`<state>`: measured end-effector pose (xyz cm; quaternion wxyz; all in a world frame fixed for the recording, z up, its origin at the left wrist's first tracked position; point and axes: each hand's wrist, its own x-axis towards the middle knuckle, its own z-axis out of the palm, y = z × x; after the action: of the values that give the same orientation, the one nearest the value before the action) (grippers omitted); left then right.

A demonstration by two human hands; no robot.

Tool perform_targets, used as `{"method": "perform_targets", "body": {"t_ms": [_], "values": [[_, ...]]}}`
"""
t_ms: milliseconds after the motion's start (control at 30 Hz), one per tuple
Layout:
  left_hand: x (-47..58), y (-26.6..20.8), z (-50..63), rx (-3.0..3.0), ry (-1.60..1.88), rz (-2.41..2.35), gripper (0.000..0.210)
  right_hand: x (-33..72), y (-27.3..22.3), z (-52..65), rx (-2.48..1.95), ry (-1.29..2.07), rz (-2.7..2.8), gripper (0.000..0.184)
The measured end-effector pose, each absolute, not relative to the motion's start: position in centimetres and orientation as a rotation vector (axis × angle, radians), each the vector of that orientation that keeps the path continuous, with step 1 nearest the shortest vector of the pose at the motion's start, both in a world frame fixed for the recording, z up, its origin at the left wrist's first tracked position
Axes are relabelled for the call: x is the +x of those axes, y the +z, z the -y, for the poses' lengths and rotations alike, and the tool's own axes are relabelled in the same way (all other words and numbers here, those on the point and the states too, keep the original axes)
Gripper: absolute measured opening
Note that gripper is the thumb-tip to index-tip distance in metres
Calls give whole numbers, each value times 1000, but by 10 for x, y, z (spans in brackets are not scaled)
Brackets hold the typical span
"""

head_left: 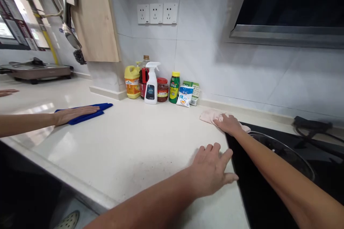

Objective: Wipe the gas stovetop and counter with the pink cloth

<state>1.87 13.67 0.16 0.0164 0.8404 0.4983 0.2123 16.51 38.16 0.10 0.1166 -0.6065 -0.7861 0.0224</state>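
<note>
My left hand [211,170] rests on the white countertop [150,139], its fingers spread and nothing in them. Dark specks lie on the counter to its left. Farther back, my right hand [228,125] presses on a pale pink cloth [208,116] and grips it, at the border between the counter and the black cooktop [239,157]. The cloth is bunched under the fingers, which partly hide it. My right forearm crosses over the cooktop and a round glass lid [282,150].
A co-worker's hand [76,113] lies flat on a blue cloth [104,106] at left. Along the wall stand a white spray bottle [151,87], a yellow jug [132,82], a red-lidded jar [162,91], a green bottle [174,87] and packets [185,96]. A range hood [285,32] hangs at upper right.
</note>
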Motion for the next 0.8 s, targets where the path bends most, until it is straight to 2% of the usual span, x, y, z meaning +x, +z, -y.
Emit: {"method": "perform_targets", "body": {"t_ms": [100,267,367,467,633,800], "values": [[17,3,-144,2493,717,-1604,64,159,0,-354,-1700,43,2364,69],[8,9,-162,2251,904,-1738,49,154,-1,-276,-1427,53,2555,54],[1,12,-168,2153,960,-1755,44,165,-2,-218,-1302,86,2587,55],[-2,15,-167,2131,868,-1688,42,188,0,-161,-1186,193,2564,58],[5,14,-154,2266,730,-1386,39,233,6,-97,-1369,406,2509,61],[13,18,-138,2317,631,-1121,43,261,-1,-80,-1480,368,2464,63]]}}
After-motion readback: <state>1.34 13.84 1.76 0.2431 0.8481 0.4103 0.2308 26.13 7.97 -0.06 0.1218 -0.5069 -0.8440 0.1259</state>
